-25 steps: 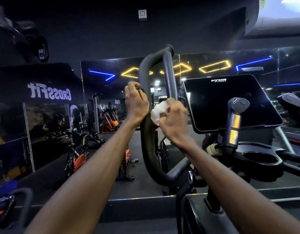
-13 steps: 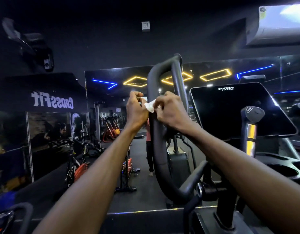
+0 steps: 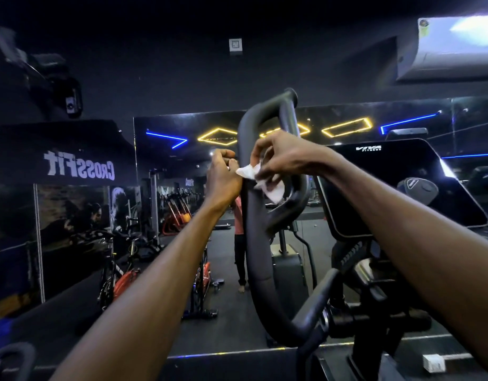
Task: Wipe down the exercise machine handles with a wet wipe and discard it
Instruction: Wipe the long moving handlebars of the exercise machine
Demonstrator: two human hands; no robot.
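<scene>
A black looped handle of the exercise machine rises in front of me. My left hand grips its left bar with curled fingers. My right hand is just to the right, fingers curled round a white wet wipe held against the handle; the wipe hangs partly unfolded below the fingers, inside the loop.
The machine's dark console screen stands to the right, with a second grip before it. A wall mirror behind reflects spin bikes and a standing person. An air conditioner hangs at upper right.
The view has tilted so the handle sits lower right. My right hand has opened the balled wipe out and it now hangs loose against the handle. My left hand keeps its grip.
</scene>
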